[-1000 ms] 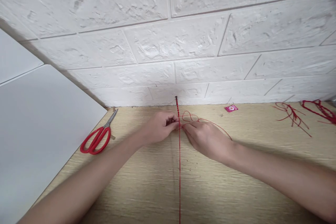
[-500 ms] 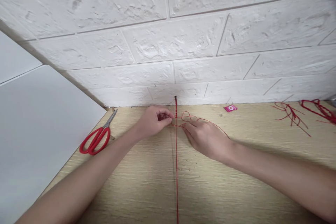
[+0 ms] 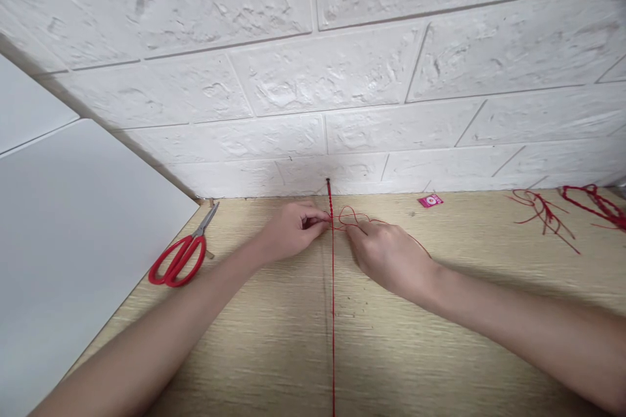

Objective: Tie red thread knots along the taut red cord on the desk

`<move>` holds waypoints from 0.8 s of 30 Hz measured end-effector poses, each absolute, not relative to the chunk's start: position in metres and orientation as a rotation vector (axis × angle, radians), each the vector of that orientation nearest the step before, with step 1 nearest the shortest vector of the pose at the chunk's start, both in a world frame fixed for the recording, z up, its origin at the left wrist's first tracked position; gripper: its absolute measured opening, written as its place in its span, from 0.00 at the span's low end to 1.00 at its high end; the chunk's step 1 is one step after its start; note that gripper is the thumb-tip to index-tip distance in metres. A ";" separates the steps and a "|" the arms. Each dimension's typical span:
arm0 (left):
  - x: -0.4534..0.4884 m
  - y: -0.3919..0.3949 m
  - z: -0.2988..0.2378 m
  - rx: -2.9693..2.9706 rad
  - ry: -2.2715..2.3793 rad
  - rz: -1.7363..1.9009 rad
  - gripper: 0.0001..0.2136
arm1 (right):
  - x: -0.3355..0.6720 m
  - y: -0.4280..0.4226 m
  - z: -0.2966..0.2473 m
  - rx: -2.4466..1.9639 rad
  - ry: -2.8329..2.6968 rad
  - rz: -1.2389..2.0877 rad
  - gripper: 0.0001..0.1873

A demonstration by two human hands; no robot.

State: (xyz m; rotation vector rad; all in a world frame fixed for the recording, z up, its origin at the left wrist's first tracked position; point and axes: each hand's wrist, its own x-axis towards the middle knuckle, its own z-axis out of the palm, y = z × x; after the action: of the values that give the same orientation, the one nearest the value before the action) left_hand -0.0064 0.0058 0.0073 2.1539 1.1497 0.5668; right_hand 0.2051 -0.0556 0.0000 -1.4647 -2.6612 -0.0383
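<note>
A taut red cord [image 3: 333, 313] runs from a small dark hook [image 3: 328, 180] at the wall's foot toward me, with a short knotted length [image 3: 331, 204] at its top. My left hand [image 3: 298, 228] is beside the cord on its left, thumb and index finger pinched on a thin red thread. On the right, my right hand [image 3: 384, 247] is closed on the same thread, fingertips just right of the cord. Loose thread loops [image 3: 348, 214] lie above that hand, and a tail trails past the wrist. The exact pinch points are partly hidden by the fingers.
Red-handled scissors [image 3: 178, 260] lie at left near a white panel [image 3: 88, 241]. A small pink packet [image 3: 430, 201] and red thread scraps [image 3: 545, 212] are at right, beside a braided red cord [image 3: 599, 205]. A white brick-pattern wall [image 3: 317, 78] rises behind.
Both hands have shifted slightly right, and the left fingertips now meet the taut cord. The cord leans a little to the right. The thread between the hands lies closer together.
</note>
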 end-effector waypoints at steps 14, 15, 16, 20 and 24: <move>-0.004 0.000 0.011 2.198 1.051 0.477 0.09 | 0.205 -0.054 -0.003 -1.496 -2.622 -0.066 0.10; -0.005 0.000 0.011 2.205 1.049 0.487 0.09 | 0.205 -0.054 -0.002 -1.508 -2.614 -0.066 0.10; -0.005 0.000 0.010 2.213 1.045 0.510 0.09 | 0.205 -0.054 -0.001 -1.524 -2.604 -0.068 0.10; -0.006 0.001 0.007 2.231 0.993 0.640 0.09 | 0.204 -0.056 0.002 -1.599 -2.583 -0.089 0.12; -0.003 -0.001 0.006 2.247 0.973 0.657 0.12 | 0.203 -0.057 0.003 -1.632 -2.564 -0.082 0.14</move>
State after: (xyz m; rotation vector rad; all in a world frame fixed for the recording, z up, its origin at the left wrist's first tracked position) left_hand -0.0032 -0.0011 0.0059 2.2469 0.9732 0.6571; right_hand 0.2025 -0.0569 0.0034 -1.6323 -2.5642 -0.0819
